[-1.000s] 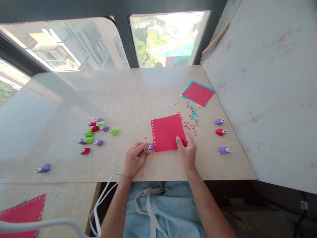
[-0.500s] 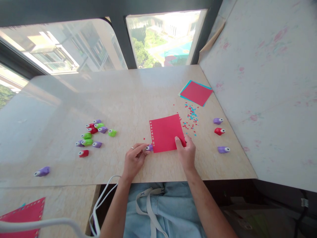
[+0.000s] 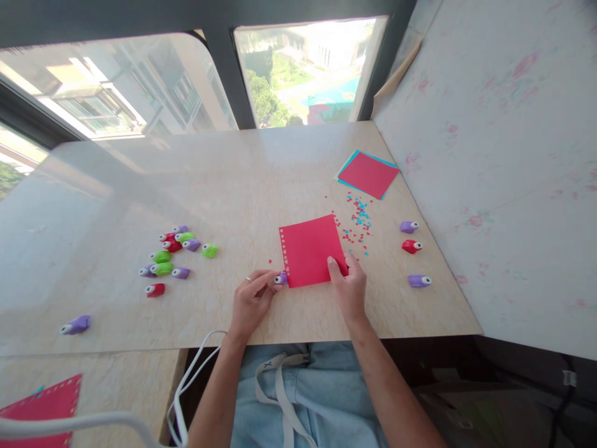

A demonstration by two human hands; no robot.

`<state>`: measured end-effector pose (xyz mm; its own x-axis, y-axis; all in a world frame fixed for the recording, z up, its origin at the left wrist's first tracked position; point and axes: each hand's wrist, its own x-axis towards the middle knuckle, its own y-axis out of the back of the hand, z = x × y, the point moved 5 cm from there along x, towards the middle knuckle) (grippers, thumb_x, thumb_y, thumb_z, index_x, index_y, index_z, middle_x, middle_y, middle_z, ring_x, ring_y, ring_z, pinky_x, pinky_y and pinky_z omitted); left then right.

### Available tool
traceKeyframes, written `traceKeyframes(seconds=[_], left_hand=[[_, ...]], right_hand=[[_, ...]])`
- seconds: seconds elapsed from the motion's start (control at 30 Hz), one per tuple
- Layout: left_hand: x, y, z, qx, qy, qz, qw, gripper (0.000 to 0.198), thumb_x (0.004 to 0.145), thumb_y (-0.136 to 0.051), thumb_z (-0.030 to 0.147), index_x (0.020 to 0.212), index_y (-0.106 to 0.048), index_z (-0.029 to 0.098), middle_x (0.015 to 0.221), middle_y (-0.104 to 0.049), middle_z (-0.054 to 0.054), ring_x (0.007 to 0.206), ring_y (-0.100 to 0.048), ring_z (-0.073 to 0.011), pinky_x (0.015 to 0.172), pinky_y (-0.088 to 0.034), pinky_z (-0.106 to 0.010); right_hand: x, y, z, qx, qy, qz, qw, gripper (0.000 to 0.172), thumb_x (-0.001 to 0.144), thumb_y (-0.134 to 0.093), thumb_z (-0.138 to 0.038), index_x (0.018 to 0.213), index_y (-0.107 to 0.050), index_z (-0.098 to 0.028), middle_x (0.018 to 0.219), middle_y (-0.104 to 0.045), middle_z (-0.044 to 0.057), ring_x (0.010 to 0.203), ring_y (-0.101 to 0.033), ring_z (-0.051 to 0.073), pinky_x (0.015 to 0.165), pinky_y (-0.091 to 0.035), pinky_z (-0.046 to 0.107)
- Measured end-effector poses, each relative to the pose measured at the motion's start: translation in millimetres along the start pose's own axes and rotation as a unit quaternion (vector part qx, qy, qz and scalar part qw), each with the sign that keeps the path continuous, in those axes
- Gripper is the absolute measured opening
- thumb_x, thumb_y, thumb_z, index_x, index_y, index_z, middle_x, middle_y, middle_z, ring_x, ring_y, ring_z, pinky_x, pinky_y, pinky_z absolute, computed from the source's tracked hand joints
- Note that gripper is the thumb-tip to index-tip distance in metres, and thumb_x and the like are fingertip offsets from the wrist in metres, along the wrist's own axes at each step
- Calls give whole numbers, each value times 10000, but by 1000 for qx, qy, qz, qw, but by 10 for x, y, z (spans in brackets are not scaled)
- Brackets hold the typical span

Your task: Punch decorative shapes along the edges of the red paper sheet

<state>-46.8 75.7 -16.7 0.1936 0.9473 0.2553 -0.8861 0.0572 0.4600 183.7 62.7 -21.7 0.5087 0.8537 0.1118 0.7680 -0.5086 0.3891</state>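
A square sheet of red paper lies in front of me, with a row of small punched holes along its left edge. My right hand pinches its lower right side, thumb on top. At the lower left corner my left hand grips a small purple craft punch, whose mouth meets the paper's edge. How far the paper goes into the punch is hidden. Just left of the sheet rests one tiny red cut-out.
Red and blue paper cut-outs are scattered right of the sheet, below a stack of coloured paper. Several punches cluster at left; three more, including a red one, stand near the right wall. A white cable hangs at the front edge.
Both hands, the punch and the red sheet hold nearly the same place. The whole view has shifted very slightly.
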Motion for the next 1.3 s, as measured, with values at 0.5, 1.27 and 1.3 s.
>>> traceKeyframes(seconds=[0.5,1.27,1.3], left_hand=[[5,-4,-7,1,10,-6,1000,181,874,-650,222,1031,-738,199,984,-702,-80,814,-669,-149,628,-522,-204],[11,-10,-5,14,13,-11,1000,202,896,-630,242,1070,-724,201,1011,-691,-82,797,-664,-141,607,-514,-202],[9,-11,-8,16,13,-11,1000,202,894,-636,249,1069,-724,201,1008,-690,-82,777,-658,-136,599,-509,-201]], right_hand=[[-4,-3,-32,-11,12,-7,1000,224,882,-537,-386,815,-606,-184,759,-638,29,688,-558,177,695,-457,315],[-9,-8,-6,3,5,-16,1000,235,884,-540,-391,881,-636,-177,837,-680,60,762,-603,198,746,-472,339],[-9,-9,-6,1,6,-16,1000,235,884,-538,-392,879,-636,-178,835,-679,59,760,-601,198,745,-472,338]])
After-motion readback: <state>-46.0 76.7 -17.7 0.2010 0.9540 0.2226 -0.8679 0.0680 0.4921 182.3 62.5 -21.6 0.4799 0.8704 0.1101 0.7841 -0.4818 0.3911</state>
